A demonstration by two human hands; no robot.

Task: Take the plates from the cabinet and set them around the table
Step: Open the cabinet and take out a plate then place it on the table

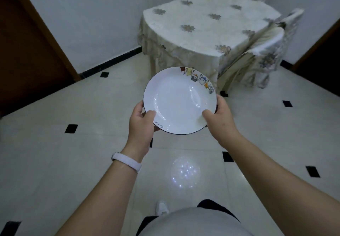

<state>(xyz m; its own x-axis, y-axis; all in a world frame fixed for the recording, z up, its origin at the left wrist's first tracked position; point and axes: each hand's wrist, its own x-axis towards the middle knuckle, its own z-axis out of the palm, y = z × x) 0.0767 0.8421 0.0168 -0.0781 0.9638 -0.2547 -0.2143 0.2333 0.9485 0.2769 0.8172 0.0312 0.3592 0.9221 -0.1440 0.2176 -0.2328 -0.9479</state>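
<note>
Both hands are on the white plate point(179, 100), held out over the tiled floor point(55, 152) at about waist level. Left hand point(140, 123) has its grip clamped on the near-left rim, thumb on top; right hand point(219, 118) is clamped the same way on the near-right rim. The worktop point(211, 25) with its flowery cloth sits ahead, well apart from the plate, with open floor between. A covered chair point(266, 51) hugs its right edge, and a dark door point(27, 47) lines the left.
</note>
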